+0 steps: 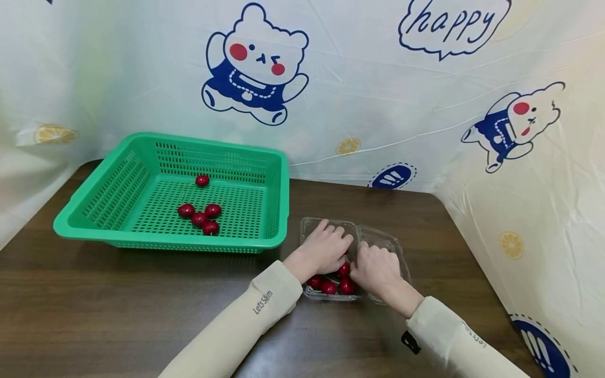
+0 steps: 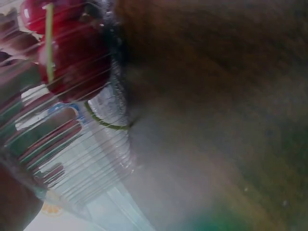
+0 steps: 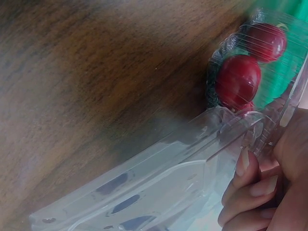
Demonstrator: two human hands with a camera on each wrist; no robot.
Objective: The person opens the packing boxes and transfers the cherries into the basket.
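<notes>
A clear plastic clamshell box (image 1: 309, 229) stands open on the table with several red cherries (image 1: 329, 287) in its near end. Its lid (image 3: 144, 187) lies folded out to the right. My left hand (image 1: 326, 251) reaches down into the box with bent fingers; the fingertips are hidden, so a cherry between them cannot be made out. Curled at the hinge between box and lid, my right hand (image 1: 378, 268) grips the box edge. In the left wrist view, dark red cherries (image 2: 79, 60) with green stems show through the ribbed wall.
A green perforated basket (image 1: 170, 240) stands at the left back, holding several cherries (image 1: 199, 219) on its floor. Behind the brown wooden table (image 1: 142, 310) hangs a printed cloth (image 1: 354, 94), which also runs along the right side.
</notes>
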